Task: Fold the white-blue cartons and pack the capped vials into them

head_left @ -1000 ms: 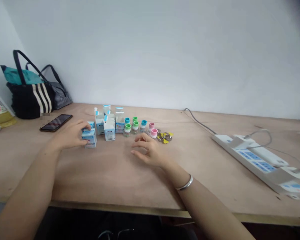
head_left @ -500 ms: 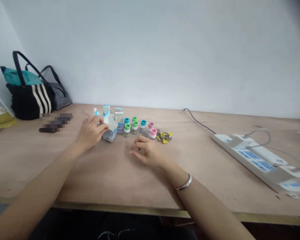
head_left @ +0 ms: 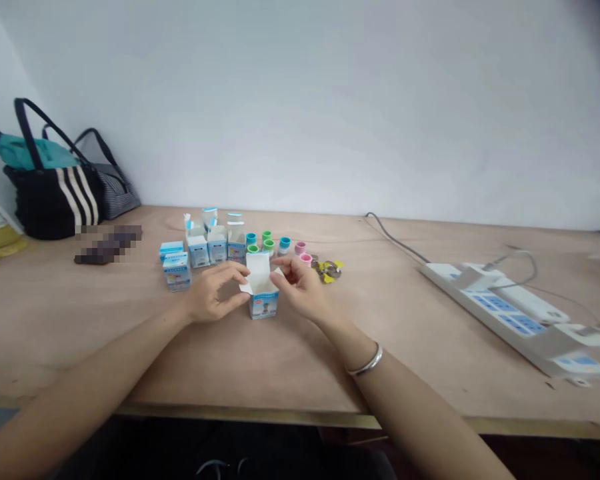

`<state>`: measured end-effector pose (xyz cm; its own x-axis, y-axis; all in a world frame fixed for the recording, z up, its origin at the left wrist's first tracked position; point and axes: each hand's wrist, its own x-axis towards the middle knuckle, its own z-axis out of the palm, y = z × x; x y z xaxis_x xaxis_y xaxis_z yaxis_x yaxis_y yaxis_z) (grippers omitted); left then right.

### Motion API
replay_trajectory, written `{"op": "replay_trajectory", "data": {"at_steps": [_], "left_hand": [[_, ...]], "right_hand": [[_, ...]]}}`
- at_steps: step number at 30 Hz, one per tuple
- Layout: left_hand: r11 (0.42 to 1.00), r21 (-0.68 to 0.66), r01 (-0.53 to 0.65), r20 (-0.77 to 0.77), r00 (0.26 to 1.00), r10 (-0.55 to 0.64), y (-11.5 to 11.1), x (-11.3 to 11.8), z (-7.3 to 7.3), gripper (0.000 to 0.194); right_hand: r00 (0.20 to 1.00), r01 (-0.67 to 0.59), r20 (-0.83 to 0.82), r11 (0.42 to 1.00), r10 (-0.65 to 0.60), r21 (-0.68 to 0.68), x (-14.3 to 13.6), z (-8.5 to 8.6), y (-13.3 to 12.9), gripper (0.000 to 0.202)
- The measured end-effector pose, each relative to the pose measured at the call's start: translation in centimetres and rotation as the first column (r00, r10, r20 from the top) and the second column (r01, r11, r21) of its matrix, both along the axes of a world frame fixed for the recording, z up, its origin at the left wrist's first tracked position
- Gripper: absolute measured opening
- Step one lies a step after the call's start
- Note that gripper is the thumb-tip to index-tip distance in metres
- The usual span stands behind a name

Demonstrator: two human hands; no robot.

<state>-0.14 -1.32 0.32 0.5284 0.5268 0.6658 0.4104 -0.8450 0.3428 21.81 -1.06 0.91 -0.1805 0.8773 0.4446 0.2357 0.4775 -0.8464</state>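
A small white-and-blue cardboard box [head_left: 263, 305] stands with its top flaps raised, between my two hands. My left hand [head_left: 217, 291] is curved around the left flap, thumb and fingers at its edges. My right hand [head_left: 303, 285] has its thumb on the right flap and its fingers behind it. Just beyond are several small bottles with green [head_left: 269, 245], blue [head_left: 285, 243] and pink [head_left: 305, 259] caps. To the left, two closed boxes stand, one [head_left: 177, 272] in front of the other; more boxes with open tops [head_left: 217, 250] stand behind.
Metal rings with yellow tabs [head_left: 329, 271] lie right of the bottles. A white power strip [head_left: 510, 320] with plugs and cables occupies the right side. A blurred dark object [head_left: 109, 245], a black striped bag [head_left: 55, 200] and a bottle of yellow liquid [head_left: 0, 237] are at left.
My left hand has moved right from the group of boxes, and an open box now stands nearer me between both hands. My right hand has moved slightly up onto its flap.
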Motion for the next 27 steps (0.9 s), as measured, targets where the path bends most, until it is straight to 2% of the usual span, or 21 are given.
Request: {"op": "replay_trajectory", "data": {"at_steps": [4,8,10,13,15,17,19,22,25,27], "left_hand": [[0.995,-0.098,-0.033,0.049,0.998,0.038,-0.4,0.7,-0.7,0.035],[0.986,-0.089,-0.141,0.045,0.988,0.145,-0.4,1.5,-1.4,0.035],[0.984,-0.087,-0.159,0.041,0.986,0.162,-0.4,1.5,-1.5,0.035],[0.984,-0.101,-0.150,0.035,0.987,0.154,-0.4,1.2,-1.3,0.037],[0.984,-0.107,-0.140,0.030,0.989,0.144,-0.4,0.9,-1.2,0.037],[0.986,-0.109,-0.129,0.024,0.991,0.132,-0.5,0.7,-1.2,0.037],[0.987,-0.108,-0.117,0.028,0.992,0.121,-0.6,0.7,-1.2,0.037],[0.989,-0.102,-0.106,0.031,0.993,0.110,-0.8,0.7,-1.2,0.036],[0.990,-0.076,-0.118,0.017,0.993,0.119,-1.0,0.7,-1.0,0.035],[0.989,-0.039,-0.144,0.004,0.990,0.144,-1.0,0.7,-1.0,0.035]], "right_hand": [[0.996,-0.001,-0.085,0.991,-0.011,-0.135,0.0,-0.1,0.1,0.020],[0.995,0.022,-0.093,0.972,-0.045,-0.236,0.1,0.0,0.3,0.017],[0.994,0.100,-0.027,0.978,-0.106,-0.182,0.3,0.3,0.7,0.014],[0.953,0.182,0.238,0.982,-0.190,0.053,0.3,1.4,2.1,0.015],[0.883,0.114,0.429,0.972,-0.193,0.203,0.0,2.2,3.5,0.024],[0.833,0.031,0.526,0.964,-0.171,0.264,-0.5,2.5,5.0,0.031],[0.823,0.002,0.548,0.964,-0.153,0.266,-1.3,2.3,6.3,0.028],[0.853,-0.046,0.512,0.965,-0.096,0.257,-2.2,1.1,7.6,0.023],[0.882,-0.046,0.462,0.958,-0.095,0.284,-2.3,0.1,7.7,0.015],[0.907,-0.039,0.408,0.946,-0.101,0.321,-1.9,0.1,7.3,0.009]]}}
